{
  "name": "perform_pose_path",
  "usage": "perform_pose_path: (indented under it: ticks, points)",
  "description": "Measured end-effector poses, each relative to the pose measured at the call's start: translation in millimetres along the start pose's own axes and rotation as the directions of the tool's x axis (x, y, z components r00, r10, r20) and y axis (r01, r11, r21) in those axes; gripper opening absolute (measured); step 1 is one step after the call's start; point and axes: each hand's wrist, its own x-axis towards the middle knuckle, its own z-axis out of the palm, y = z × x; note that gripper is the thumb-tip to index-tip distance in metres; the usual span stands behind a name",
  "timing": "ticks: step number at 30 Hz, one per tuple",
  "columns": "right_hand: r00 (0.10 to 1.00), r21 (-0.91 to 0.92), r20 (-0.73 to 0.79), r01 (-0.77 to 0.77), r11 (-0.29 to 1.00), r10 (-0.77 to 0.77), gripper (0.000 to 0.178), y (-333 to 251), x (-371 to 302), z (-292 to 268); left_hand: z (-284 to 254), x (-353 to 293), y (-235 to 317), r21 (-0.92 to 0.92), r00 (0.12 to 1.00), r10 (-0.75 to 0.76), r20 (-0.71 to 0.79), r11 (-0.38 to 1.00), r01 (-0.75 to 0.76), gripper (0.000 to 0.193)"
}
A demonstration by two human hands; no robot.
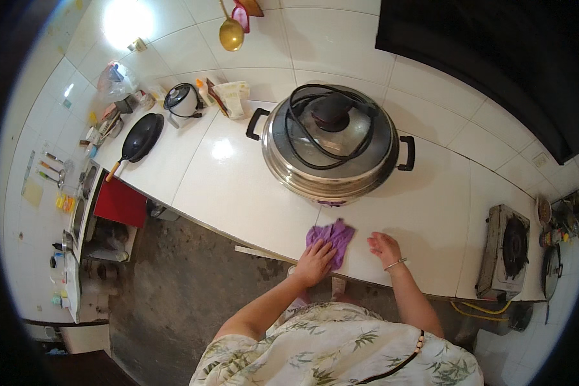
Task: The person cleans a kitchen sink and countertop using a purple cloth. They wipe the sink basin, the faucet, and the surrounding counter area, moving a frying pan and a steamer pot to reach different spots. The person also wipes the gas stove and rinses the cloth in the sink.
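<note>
My left hand (314, 262) presses down on a crumpled purple cloth (342, 239) near the counter's front edge, fingers spread over it and gripping it against the white surface. To its right, my right hand (383, 247) hovers with loosely curled fingers apart and nothing in them; a bangle circles that wrist. Just beyond the cloth stands a large steel electric pot (321, 183) with black side handles and a glass lid (328, 106). A coiled black power cord (296, 138) lies on top of the lid, around its knob.
A gas stove (505, 251) sits at the counter's right end. Toward the left are a black frying pan (143, 136), a small electric pot (182, 100) and assorted bottles and bags. A dark range hood (489, 58) hangs above right. A gold ladle (231, 35) hangs on the tiled wall.
</note>
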Motion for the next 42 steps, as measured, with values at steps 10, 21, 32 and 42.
perform_pose_path:
  ticks: [10,21,32,42]
  points:
    - [0.942,-0.467,0.155,0.335,0.818,-0.298,0.026,0.9,31.6,123.6,-89.8,6.6,-191.4,0.043,0.942,-0.285,-0.179,0.954,0.297,0.049]
    - [0.897,-0.926,0.372,0.342,-0.157,-0.240,0.084,39.1,76.5,346.4,-106.0,-105.1,-299.4,-0.474,0.784,-0.452,-0.427,0.849,0.231,0.044]
    - [0.908,-0.963,0.271,0.250,-0.105,-0.321,0.080,-30.5,225.6,463.5,-113.7,-217.6,-352.5,-0.730,0.469,-0.780,-0.414,0.592,0.342,0.031]
    - [0.616,-0.725,0.636,0.684,-0.085,-0.466,0.042,40.5,201.3,452.3,-105.9,-199.9,-356.7,-0.901,0.293,-0.913,-0.285,0.360,0.244,0.028]
